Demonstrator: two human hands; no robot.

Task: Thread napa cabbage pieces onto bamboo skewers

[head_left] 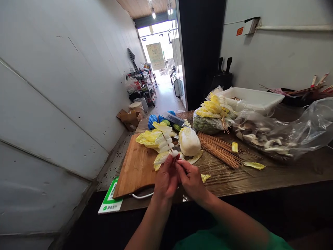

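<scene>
My left hand is closed on the white base of a napa cabbage leaf, low on a skewer. More folded cabbage pieces are threaded above it, their yellow tips pointing up and left. Against it, my right hand pinches the lower end of the thin skewer, which the fingers mostly hide. Just behind the hands sits a half head of napa cabbage. Loose yellow leaves lie on the wooden cutting board to the left.
Bamboo skewers lie fanned out on the table at right. Beyond them are a plastic bag of mushrooms, a white tub and finished cabbage skewers on a wrapped bundle. A knife rests behind the cabbage. A green payment sign sticks out under the board.
</scene>
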